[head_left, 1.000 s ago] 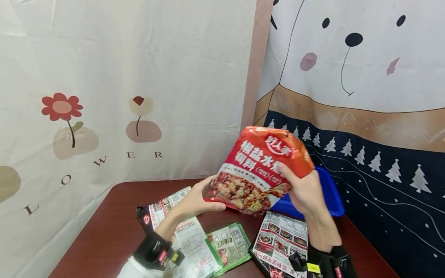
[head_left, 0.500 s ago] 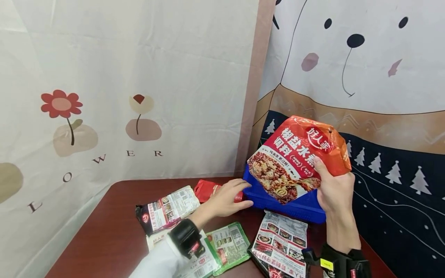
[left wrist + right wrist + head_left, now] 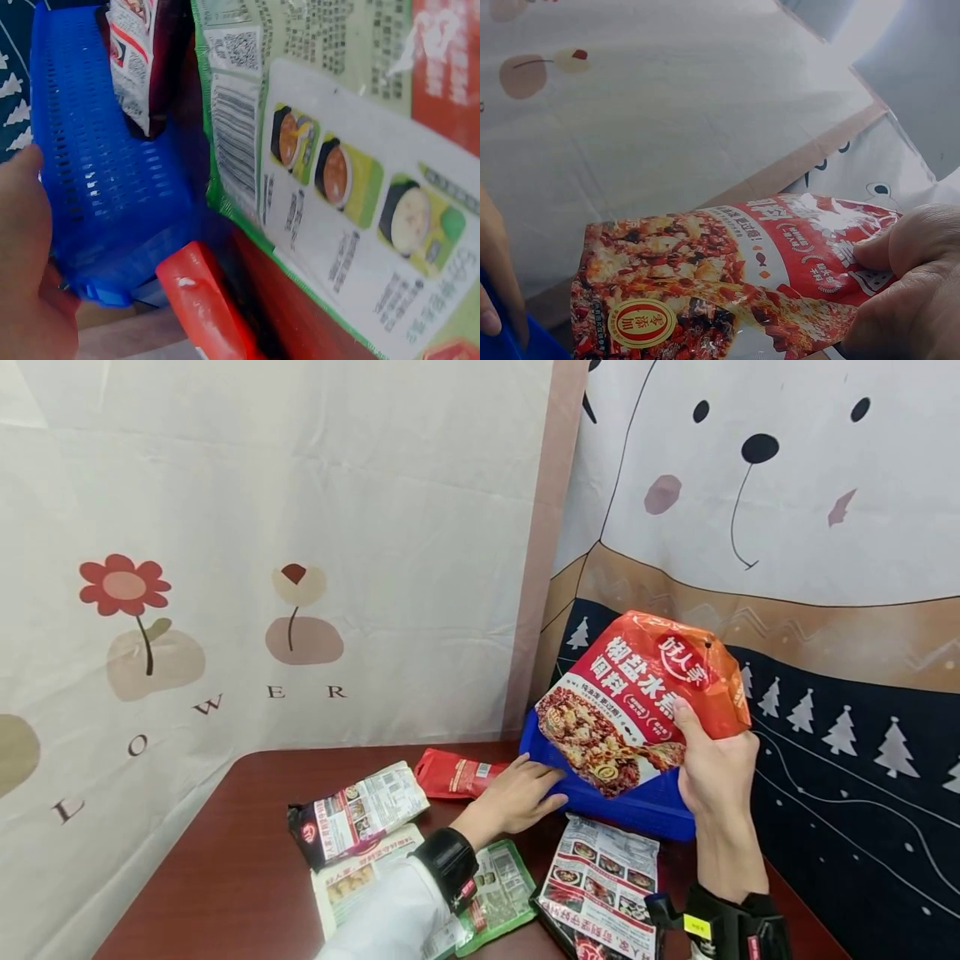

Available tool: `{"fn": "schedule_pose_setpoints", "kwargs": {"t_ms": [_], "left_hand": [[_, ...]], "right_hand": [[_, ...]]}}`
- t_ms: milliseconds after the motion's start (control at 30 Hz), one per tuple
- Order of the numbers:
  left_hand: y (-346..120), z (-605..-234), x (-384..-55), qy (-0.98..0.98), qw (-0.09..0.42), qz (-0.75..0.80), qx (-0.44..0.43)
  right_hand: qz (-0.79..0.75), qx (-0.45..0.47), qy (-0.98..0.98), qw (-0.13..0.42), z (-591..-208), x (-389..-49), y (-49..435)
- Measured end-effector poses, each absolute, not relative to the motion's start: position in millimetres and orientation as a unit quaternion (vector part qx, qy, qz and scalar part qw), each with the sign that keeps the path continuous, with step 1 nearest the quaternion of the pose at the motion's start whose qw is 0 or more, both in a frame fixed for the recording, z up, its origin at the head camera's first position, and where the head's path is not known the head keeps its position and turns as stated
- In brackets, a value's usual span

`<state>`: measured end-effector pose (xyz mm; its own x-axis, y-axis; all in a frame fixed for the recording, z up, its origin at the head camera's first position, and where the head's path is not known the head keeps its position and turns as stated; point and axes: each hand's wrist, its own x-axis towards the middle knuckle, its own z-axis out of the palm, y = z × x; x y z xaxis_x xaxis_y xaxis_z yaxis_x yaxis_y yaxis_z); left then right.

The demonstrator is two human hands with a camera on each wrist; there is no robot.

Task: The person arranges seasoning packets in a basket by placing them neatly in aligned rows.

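A red-and-orange seasoning bag (image 3: 622, 702) with a food picture is held up by my right hand (image 3: 716, 768), thumb on its printed front. In the right wrist view the seasoning bag (image 3: 727, 285) is tilted, its lower end turned away from the hand. The blue plastic basket (image 3: 630, 810) sits behind and below it, partly hidden. My left hand (image 3: 521, 793) reaches the left end of the basket, relaxed fingers at the rim. The left wrist view shows the hand (image 3: 30, 255) beside the perforated basket (image 3: 112, 142).
A red packet (image 3: 453, 774) lies left of the basket. A black-and-white packet (image 3: 367, 814), a pale packet (image 3: 352, 881) and a green pouch (image 3: 498, 893) lie at the front left. A black-edged packet (image 3: 600, 889) lies before the basket. Curtains stand behind the table (image 3: 195, 868).
Both hands first held the seasoning bag. My left hand let go and moved to the basket's left end, while my right hand carried the bag right, over the basket.
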<state>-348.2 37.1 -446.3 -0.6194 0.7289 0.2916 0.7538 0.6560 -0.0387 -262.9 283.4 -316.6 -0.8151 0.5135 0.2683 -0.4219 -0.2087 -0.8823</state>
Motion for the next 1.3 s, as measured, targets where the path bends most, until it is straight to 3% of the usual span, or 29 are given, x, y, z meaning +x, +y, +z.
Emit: {"fn": "schedule_pose_setpoints", "kwargs": {"t_ms": [233, 533, 833, 1300], "left_hand": [[40, -452, -345, -0.895, 0.176, -0.012, -0.409], [32, -457, -334, -0.874, 0.229, -0.015, -0.428], [27, -459, -321, -0.875, 0.2, -0.036, -0.439], [32, -456, -299, -0.871, 0.217, -0.038, -0.439]], "right_hand": [[0.777, -0.062, -0.559, 0.281, -316, -265, 283], [0.768, -0.066, -0.552, 0.317, -318, -267, 286], [0.756, -0.089, -0.543, 0.354, -323, -271, 299], [0.704, -0.175, -0.584, 0.365, -345, -292, 325]]}}
